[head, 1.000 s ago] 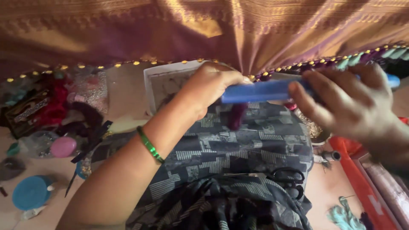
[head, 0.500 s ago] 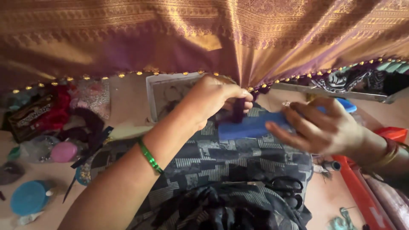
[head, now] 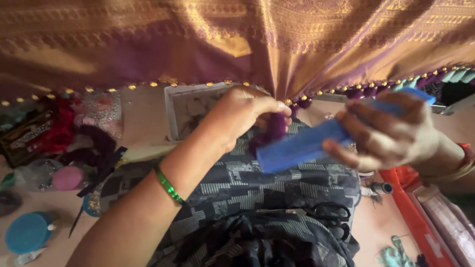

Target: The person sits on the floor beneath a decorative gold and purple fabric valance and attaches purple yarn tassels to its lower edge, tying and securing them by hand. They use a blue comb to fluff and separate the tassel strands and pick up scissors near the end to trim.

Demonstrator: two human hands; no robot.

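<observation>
A: What has the left hand [head: 242, 116] got?

B: Its fingers are pinched narrow on a purple tassel [head: 269, 132] hanging from the hem of the gold-and-purple cloth [head: 237, 44]. The tassel sits just past centre, at about one o'clock from the patterned lap cloth [head: 257, 188].

A: And the right hand [head: 391, 136]?

B: At three o'clock, fingers wrapped round a blue comb [head: 316, 141]. The comb slants down toward the middle, and its low end is touching or just beside the tassel; I cannot tell which.

A: How much of the hem is finished?

B: My reading: a row of finished tassels [head: 366, 91] hangs along the edge toward two o'clock, purple and teal. Toward ten o'clock the hem shows only gold beads [head: 170, 83], so that stretch looks undone. The tassel in hand seems partway, bunched, not combed straight.

A: Anything else lying about?

B: Black scissors [head: 331, 217] on the lap at five o'clock, a white tray [head: 173, 116] at eleven, a pink lid [head: 67, 178] at nine and a blue lid [head: 27, 232] at eight.
</observation>
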